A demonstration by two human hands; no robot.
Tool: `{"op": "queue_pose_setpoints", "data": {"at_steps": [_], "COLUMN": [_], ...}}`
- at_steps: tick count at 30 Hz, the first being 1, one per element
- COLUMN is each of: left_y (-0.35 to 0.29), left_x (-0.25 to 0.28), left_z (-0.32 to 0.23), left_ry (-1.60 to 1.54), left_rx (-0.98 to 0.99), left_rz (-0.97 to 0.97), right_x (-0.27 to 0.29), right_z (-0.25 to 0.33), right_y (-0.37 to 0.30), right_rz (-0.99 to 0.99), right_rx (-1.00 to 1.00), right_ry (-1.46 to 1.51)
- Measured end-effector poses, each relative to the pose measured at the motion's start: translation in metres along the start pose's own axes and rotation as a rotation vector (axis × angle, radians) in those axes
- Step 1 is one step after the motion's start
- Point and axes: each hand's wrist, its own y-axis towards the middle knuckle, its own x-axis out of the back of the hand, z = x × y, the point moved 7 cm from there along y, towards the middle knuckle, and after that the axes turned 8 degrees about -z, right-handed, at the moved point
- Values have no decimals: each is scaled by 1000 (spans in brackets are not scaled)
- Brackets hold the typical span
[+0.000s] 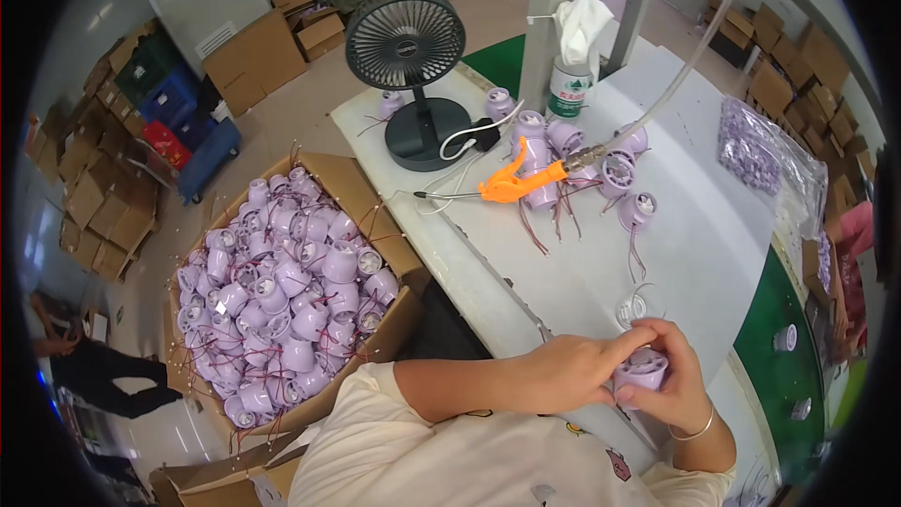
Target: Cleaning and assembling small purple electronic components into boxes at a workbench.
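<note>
My right hand point(683, 377) wraps round a small lilac plastic housing point(641, 371), its open end facing up. From the other side my left hand point(568, 371) is closed on the same housing, thumb and fingers at its edge. Both hands are low over the white table, close to my body. Just beyond them stands a clear round cup or cover point(640, 304). More lilac housings point(637, 211) with thin red and dark wires lie farther up the table. Among them rests an orange air blow gun point(511, 185) on a clear hose.
A cardboard box point(399, 305) heaped with lilac housings stands at the left. On the table are a black fan point(413, 131), a can point(569, 89) topped with white cloth and a plastic bag of lilac parts point(751, 150). A green belt point(786, 366) runs at the right, near another person's arm.
</note>
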Motion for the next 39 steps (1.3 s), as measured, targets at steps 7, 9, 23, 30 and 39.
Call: {"op": "queue_pose_setpoints", "data": {"at_steps": [7,9,23,30,39], "left_y": [-4,8,44,53,33], "left_x": [-10,-23,2,-11,7], "left_z": [-18,-28,55,82,29], "left_ry": [-200,-165,175,-33,-166], "left_rx": [-237,-296,16,-73,-332], "left_rz": [130,99,-661,-535,-543], "right_x": [31,16,72,57,50], "right_z": [-14,-9,12,-8,-24], "right_y": [-39,-45,-29,1,12], "right_rz": [520,576,-564,-437,-128], "right_rx": [-3,18,301,223,139], "right_ry": [58,144,-807,-647,175]}}
